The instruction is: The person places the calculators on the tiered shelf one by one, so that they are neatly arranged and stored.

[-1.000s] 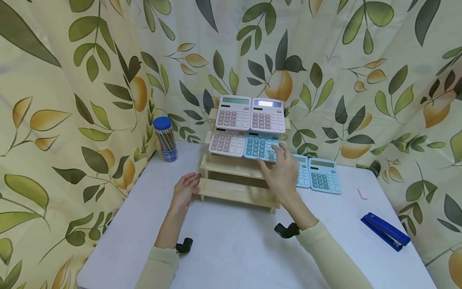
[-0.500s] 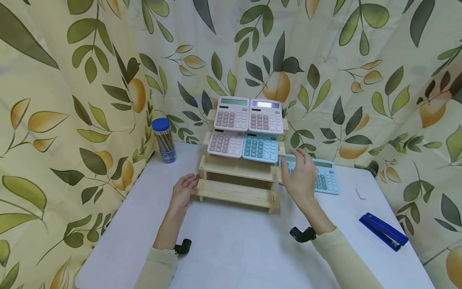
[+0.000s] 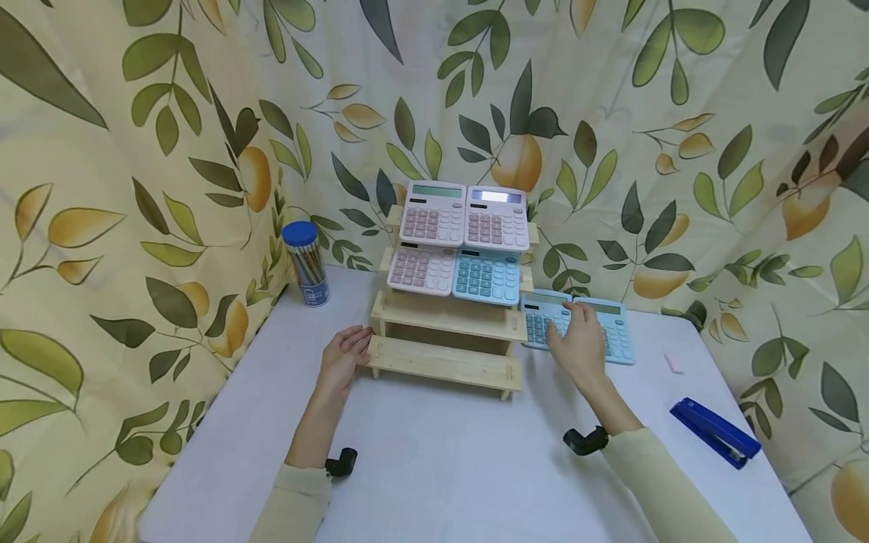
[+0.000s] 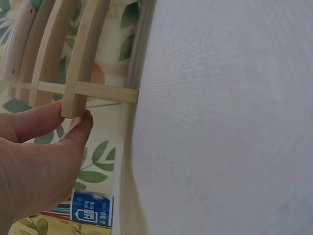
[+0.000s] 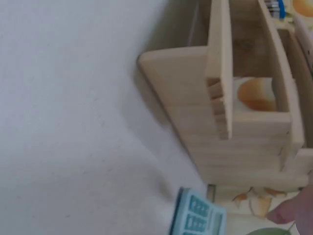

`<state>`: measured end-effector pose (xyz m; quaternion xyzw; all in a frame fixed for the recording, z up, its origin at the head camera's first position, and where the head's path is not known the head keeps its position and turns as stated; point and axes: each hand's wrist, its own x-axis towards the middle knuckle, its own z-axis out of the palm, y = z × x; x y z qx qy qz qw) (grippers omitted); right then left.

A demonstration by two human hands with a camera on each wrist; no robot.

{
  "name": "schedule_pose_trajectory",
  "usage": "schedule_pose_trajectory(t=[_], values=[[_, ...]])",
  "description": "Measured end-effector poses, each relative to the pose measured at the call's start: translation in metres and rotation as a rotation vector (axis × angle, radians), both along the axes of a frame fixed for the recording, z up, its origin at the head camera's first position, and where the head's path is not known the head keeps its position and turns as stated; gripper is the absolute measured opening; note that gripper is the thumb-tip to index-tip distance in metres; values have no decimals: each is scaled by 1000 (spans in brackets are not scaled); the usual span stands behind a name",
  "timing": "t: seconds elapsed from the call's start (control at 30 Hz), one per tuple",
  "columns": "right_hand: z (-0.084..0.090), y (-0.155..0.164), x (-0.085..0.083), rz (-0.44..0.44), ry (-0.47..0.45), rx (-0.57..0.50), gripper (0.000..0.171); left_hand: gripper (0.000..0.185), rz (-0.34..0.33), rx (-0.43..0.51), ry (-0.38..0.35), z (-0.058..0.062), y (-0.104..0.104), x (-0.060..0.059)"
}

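Note:
My left hand [image 3: 342, 358] pinches the left end of the lowest step of a tiered wooden rack [image 3: 444, 362]; the left wrist view shows thumb and fingers [image 4: 80, 129] on either side of the board. Two pink calculators [image 3: 433, 215] lean on the top tier. Below them sit a third pink calculator [image 3: 421, 270] and a blue calculator [image 3: 487, 276]. My right hand [image 3: 580, 343] is over two more blue calculators [image 3: 539, 309] on the table, right of the rack, fingers loosely bent. Whether it touches them I cannot tell. One calculator's corner [image 5: 198, 215] shows in the right wrist view.
A blue-lidded tub of pencils [image 3: 308, 264] stands left of the rack. On the right of the white table [image 3: 434, 467] lie a pink eraser [image 3: 674, 363] and a blue stapler [image 3: 715, 431]. A leaf-patterned curtain [image 3: 597, 90] hangs behind.
My right hand has moved away from the blue calculator on the rack, rightward to the blue calculators on the table. The left hand has stayed at the rack's lowest step.

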<state>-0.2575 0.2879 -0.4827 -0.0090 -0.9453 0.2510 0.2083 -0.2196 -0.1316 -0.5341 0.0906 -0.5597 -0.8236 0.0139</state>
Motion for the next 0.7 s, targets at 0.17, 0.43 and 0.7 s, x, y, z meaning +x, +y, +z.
schedule_pose_trajectory(t=[0.17, 0.43, 0.7], values=[[-12, 8, -6, -5, -129, 27, 66, 69, -3, -1, 7, 0, -1, 0], [-28, 11, -17, -31, -281, 36, 85, 69, 1, -1, 19, 0, 0, 0], [-47, 7, -24, -49, -384, 94, 98, 69, 7, -2, 22, -1, -1, 1]])
